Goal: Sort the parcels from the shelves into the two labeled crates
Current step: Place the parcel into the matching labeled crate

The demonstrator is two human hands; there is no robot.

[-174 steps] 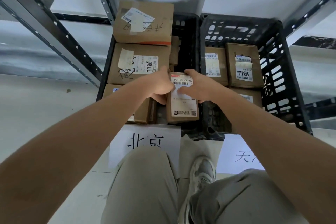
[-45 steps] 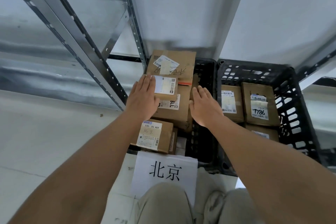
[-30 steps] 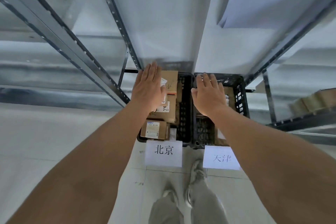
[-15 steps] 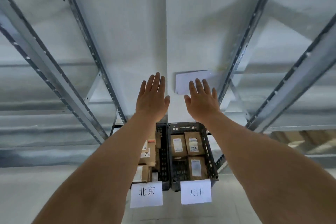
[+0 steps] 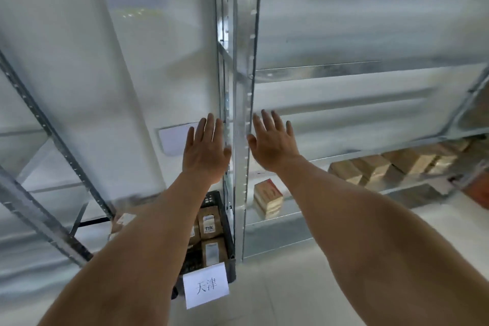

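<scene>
Parcels [image 5: 369, 170] sat in a row on a low shelf [image 5: 412, 187] at four o'clock, one small stack [image 5: 267, 198] apart toward the upright post [image 5: 242, 103]. More boxes lay in the black crate [image 5: 229, 235] at six o'clock, behind its white paper label [image 5: 207, 286]. The left hand [image 5: 205, 152] and right hand [image 5: 272, 143] were raised either side of the post, fingers straight and spread, holding nothing.

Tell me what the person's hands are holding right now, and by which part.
Nothing is held. The left hand and right hand are both raised, empty, with fingers straight.
</scene>
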